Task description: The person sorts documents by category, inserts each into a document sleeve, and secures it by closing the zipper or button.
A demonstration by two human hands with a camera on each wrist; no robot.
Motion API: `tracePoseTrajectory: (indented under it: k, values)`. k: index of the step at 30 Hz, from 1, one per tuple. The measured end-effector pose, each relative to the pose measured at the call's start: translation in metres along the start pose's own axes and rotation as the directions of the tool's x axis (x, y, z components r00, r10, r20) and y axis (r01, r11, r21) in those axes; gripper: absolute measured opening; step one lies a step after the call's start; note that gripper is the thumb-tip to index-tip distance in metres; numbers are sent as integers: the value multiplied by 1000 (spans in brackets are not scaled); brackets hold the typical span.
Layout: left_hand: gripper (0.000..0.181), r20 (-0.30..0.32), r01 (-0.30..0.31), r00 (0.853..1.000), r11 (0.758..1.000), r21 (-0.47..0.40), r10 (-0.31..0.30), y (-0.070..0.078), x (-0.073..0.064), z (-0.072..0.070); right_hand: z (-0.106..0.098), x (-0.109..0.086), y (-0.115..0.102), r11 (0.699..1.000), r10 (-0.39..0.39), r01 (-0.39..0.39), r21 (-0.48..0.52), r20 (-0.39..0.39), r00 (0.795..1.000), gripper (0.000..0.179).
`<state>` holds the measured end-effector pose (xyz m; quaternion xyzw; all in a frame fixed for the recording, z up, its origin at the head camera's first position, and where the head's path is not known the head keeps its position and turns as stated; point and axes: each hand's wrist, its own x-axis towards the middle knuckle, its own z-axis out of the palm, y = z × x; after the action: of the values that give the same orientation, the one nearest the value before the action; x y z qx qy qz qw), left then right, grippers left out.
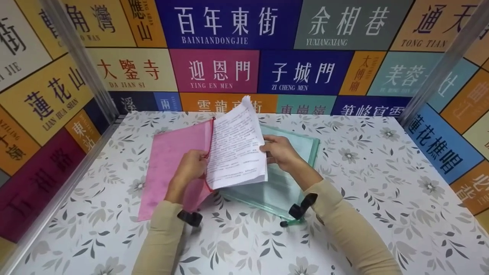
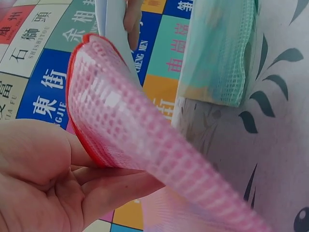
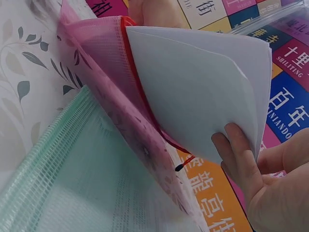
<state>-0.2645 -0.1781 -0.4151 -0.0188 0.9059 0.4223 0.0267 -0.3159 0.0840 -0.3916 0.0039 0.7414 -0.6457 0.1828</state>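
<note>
A pink mesh zipper pouch [image 1: 172, 152] with a red zip edge is tilted up off the table at its right side. My left hand [image 1: 193, 165] grips the pouch by its zip edge, thumb on one face and fingers on the other in the left wrist view. Printed sheets of paper [image 1: 238, 149] stick out of the pouch's open mouth. My right hand [image 1: 280, 152] pinches the stack's outer edge, fingers [image 3: 236, 150] lying on the blank back sheet. Beneath the papers, a green mesh zipper pouch [image 1: 292, 183] lies flat on the table.
A green zip pull [image 1: 293, 222] hangs off the green pouch's near corner. The table [image 1: 366, 198] has a white flowered cover. Upright panels with coloured name tiles [image 1: 214, 70] close off the back and both sides.
</note>
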Motion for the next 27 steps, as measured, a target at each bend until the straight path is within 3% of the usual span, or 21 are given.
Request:
tracePoseTrajectory:
  k: [11, 17, 27]
  values:
    - [40, 4, -112, 994, 993, 27, 112, 5, -1, 2, -1, 0, 3, 999, -4, 1, 50, 46, 999, 52]
    - [42, -9, -17, 1000, 1000, 16, 17, 7, -1, 2, 8, 2, 8, 997, 7, -11, 80, 48, 999, 50]
    - [42, -12, 32, 999, 999, -20, -33, 9, 1, 3, 23, 4, 7, 997, 21, -22, 80, 18, 1000, 49]
